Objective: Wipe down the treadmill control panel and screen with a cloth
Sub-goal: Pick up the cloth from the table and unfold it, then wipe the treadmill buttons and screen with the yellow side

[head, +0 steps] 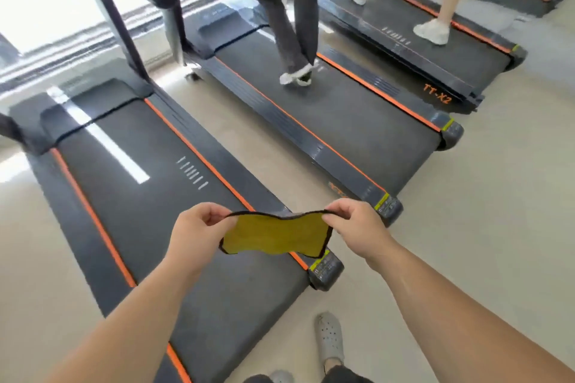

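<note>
Both hands, left (199, 227) and right (354, 224), pinch yellow cloth (277, 236); console cut off.

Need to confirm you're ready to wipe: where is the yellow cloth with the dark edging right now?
In the head view, the yellow dark-edged cloth hangs stretched between the left hand and right hand, above the nearest treadmill's rear end.

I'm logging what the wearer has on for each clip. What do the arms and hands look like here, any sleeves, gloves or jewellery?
Both forearms are bare to the picture's bottom edge: no sleeves in view. The left hand and right hand wear no gloves, and no rings, watch or bands show on the visible sides.
</note>
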